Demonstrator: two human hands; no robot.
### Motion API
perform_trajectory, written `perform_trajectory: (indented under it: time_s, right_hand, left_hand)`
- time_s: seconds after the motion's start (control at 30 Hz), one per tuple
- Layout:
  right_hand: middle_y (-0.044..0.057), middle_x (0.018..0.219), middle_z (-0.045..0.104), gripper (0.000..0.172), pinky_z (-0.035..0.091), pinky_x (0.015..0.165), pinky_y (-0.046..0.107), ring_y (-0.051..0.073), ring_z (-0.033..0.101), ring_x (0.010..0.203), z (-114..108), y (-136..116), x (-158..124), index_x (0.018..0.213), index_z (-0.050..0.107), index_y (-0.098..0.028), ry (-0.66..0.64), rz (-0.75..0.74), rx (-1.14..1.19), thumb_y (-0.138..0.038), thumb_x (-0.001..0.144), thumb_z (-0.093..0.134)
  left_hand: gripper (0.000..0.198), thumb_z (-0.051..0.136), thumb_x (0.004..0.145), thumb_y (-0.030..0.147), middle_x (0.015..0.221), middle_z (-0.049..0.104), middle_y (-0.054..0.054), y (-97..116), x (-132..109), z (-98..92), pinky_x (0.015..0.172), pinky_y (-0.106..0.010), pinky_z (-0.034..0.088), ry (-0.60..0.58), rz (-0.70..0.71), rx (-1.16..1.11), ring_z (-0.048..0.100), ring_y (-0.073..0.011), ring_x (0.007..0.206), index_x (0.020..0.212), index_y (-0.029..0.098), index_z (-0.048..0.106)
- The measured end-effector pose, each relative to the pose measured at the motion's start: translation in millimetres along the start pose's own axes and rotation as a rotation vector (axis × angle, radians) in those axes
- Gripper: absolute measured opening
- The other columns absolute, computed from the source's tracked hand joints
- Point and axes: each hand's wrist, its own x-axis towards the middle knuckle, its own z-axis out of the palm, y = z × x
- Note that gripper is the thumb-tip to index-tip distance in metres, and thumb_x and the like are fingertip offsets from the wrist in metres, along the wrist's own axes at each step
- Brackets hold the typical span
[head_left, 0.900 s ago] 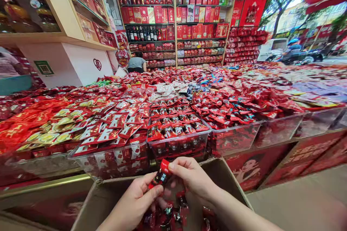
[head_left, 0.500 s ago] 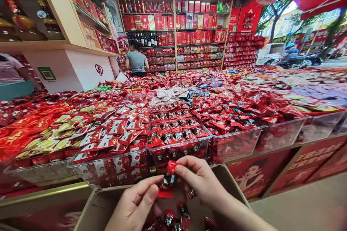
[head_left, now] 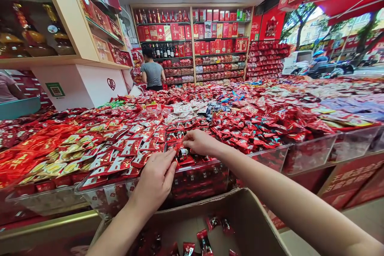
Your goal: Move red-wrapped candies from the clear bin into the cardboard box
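Note:
My left hand (head_left: 157, 174) is closed with its fingertips at the left end of a wrapped candy (head_left: 183, 155) in red and black foil. My right hand (head_left: 198, 142) reaches over from the right, fingers curled in a pinch at the candy's upper right side; its fingertips are partly hidden. The candy lies on top of the front rows in a clear plastic bin (head_left: 199, 182) filled with matching candies. Below the hands stands an open cardboard box (head_left: 261, 212) with several loose candies (head_left: 204, 242) of the same kind on its bottom.
Bins of red packets (head_left: 132, 148) adjoin on the left, and more red-wrapped sweets (head_left: 249, 128) on the right. A person in a grey shirt (head_left: 153, 74) stands by the back shelves (head_left: 193, 48). At the far left, another person's arm (head_left: 13, 88) shows beside a teal tub (head_left: 21, 108).
Both hands have risen and moved forward from above the cardboard box to the clear bin, bringing the wrapped candy onto its front rows. More of the box's inside now shows.

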Motion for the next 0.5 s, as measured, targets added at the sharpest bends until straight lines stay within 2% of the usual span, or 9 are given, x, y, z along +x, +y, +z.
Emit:
perform_trajectory:
  time_s: [0.13, 0.27, 0.37, 0.5]
  right_hand:
    - [0.001, 0.057, 0.059, 0.013, 0.035, 0.054, 0.021, 0.011, 0.051, 0.055, 3, 0, -4, 0.074, 0.062, -0.013, -0.016, -0.002, -0.031, -0.019, 0.073, 0.051]
    - [0.004, 0.071, 0.063, 0.013, 0.038, 0.058, 0.021, 0.013, 0.054, 0.064, 3, 0, -7, 0.079, 0.061, -0.013, 0.01, -0.024, -0.048, -0.019, 0.071, 0.052]
    - [0.005, 0.083, 0.063, 0.014, 0.039, 0.065, 0.022, 0.014, 0.055, 0.074, 3, 1, -6, 0.082, 0.06, -0.014, 0.054, -0.048, -0.057, -0.018, 0.07, 0.054]
    - [0.004, 0.078, 0.064, 0.009, 0.039, 0.063, 0.022, 0.013, 0.055, 0.071, 3, 2, -5, 0.076, 0.061, -0.015, 0.052, -0.066, -0.066, -0.016, 0.069, 0.055]
  left_hand:
    - [0.032, 0.044, 0.081, 0.02, 0.104, 0.063, -0.013, 1, 1, -3.6, 0.086, -0.039, 0.043, -0.03, 0.01, -0.05, 0.053, -0.0219, 0.098, 0.109, 0.008, 0.056]
    - [0.026, 0.044, 0.081, 0.02, 0.103, 0.063, -0.011, 0, 5, -9.0, 0.087, -0.039, 0.042, -0.073, -0.02, -0.093, 0.052, -0.0216, 0.1, 0.099, 0.013, 0.061]
    - [0.023, 0.045, 0.08, 0.021, 0.103, 0.063, -0.008, -2, 6, -12.4, 0.087, -0.039, 0.042, -0.126, -0.1, -0.14, 0.052, -0.0209, 0.099, 0.094, 0.018, 0.062]
    - [0.023, 0.047, 0.079, 0.025, 0.101, 0.062, -0.005, -5, 6, -15.3, 0.085, -0.037, 0.043, -0.166, -0.238, -0.206, 0.055, -0.02, 0.096, 0.098, 0.021, 0.058]
